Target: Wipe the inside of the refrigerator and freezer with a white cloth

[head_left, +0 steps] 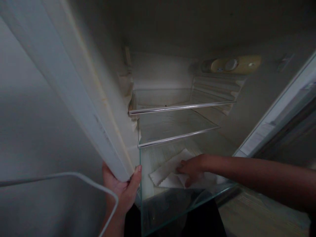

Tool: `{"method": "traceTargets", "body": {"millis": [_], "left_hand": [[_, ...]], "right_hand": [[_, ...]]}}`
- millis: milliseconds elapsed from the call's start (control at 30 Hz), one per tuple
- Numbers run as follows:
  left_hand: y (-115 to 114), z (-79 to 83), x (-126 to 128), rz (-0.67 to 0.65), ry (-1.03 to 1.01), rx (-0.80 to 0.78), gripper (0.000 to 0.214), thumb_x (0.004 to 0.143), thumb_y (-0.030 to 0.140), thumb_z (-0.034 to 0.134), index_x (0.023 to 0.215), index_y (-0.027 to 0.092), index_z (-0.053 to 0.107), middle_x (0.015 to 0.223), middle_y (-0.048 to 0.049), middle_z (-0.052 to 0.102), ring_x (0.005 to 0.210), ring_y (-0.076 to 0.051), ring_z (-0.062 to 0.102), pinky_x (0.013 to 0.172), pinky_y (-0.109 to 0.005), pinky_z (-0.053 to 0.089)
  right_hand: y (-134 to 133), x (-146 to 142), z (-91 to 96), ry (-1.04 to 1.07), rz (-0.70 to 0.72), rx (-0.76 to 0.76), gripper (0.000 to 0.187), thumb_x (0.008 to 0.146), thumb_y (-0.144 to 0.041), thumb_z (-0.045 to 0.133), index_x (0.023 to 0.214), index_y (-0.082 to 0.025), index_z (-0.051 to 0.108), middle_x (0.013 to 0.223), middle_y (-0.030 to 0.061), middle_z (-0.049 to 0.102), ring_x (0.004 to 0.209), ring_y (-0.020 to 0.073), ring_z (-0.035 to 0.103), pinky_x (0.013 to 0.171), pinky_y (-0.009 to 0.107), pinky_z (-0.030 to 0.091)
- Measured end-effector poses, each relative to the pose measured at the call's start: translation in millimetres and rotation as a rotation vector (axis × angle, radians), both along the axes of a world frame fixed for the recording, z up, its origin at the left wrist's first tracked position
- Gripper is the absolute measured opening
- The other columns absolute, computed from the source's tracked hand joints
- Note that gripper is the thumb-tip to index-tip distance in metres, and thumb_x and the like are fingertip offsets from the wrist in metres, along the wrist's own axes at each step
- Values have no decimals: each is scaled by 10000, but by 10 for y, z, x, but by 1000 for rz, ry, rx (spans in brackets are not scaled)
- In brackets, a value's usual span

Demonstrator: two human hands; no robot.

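So, L hand [120,191] is wrapped round the lower end of the fridge's left front edge [98,128], thumb on the inner side, close by the lowest glass shelf [163,210]. R hand [195,168] reaches in from the right, fingers down on a folded white cloth [169,168]; can't tell if it's pinching it or just pressing. Cloth lies on that shelf, near part of the fridge. Farther in: mid glass shelf [172,126] & upper glass shelf [163,98], both w/ shiny front trim. Far right: yellowish control housing [254,62] w/ round dial [231,64]. White cable [81,176] near left.
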State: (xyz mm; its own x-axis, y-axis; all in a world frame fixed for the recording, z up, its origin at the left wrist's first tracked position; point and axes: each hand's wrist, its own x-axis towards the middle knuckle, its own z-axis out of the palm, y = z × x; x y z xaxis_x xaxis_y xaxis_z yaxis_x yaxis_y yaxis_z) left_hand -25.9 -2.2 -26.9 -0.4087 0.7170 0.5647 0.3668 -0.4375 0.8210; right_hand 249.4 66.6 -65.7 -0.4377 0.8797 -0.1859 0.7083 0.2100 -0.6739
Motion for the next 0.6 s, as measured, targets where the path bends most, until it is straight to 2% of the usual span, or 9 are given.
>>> {"method": "traceTargets", "body": {"millis": [67, 167, 233, 367, 467, 533, 600], "left_hand": [[-22, 38, 48, -1, -37, 22, 556, 750, 409, 770, 1209, 234, 509, 1075, -60, 608, 960, -236, 640, 905, -365, 553], [-35, 61, 90, -20, -85, 37, 579, 757, 378, 773, 1253, 235, 511, 1106, -66, 623, 991, -221, 649, 910, -340, 554], [-26, 42, 81, -19, -84, 36, 587, 752, 380, 782, 1256, 228, 521, 1088, -58, 615, 987, -212, 641, 924, -341, 540], [17, -29, 23, 17, -43, 56, 596, 719, 398, 803, 1220, 204, 544, 1017, -38, 628, 917, -203, 645, 866, -340, 542], [38, -45, 4, 34, -33, 70, 573, 700, 415, 812, 1162, 200, 551, 968, -33, 636, 877, -211, 656, 808, -342, 554], [33, -32, 4, 43, -19, 61, 535, 706, 418, 805, 1127, 206, 552, 959, -38, 639, 869, -221, 662, 781, -348, 562], [18, -20, -7, 64, -5, 41, 498, 724, 410, 793, 1120, 227, 552, 974, -43, 636, 877, -230, 664, 787, -367, 571]], "right_hand": [[123, -201, -9, -184, 213, 102, 539, 469, -310, 948, 963, -169, 784, 997, 117, 721, 944, 319, 682, 853, 413, 509], [391, -488, 10, -439, 506, 271, 432, 823, -331, 758, 1224, -174, 721, 1249, 188, 649, 1096, 340, 633, 945, 471, 481], [581, -620, -1, -525, 622, 354, 463, 949, -362, 617, 1382, -198, 625, 1373, 204, 573, 1213, 346, 573, 996, 478, 461], [856, -792, -130, -495, 693, 479, 649, 992, -495, 534, 1572, -230, 412, 1621, 214, 309, 1467, 409, 333, 1139, 542, 341], [957, -925, -267, -424, 741, 528, 725, 982, -489, 555, 1571, -100, 390, 1649, 251, 228, 1521, 419, 236, 1218, 572, 204], [991, -975, -329, -414, 744, 499, 793, 960, -468, 599, 1561, -10, 362, 1644, 284, 203, 1542, 409, 185, 1243, 565, 146], [1009, -927, -352, -402, 727, 418, 844, 950, -495, 605, 1598, -49, 300, 1670, 251, 124, 1569, 381, 92, 1251, 575, 90]]}}
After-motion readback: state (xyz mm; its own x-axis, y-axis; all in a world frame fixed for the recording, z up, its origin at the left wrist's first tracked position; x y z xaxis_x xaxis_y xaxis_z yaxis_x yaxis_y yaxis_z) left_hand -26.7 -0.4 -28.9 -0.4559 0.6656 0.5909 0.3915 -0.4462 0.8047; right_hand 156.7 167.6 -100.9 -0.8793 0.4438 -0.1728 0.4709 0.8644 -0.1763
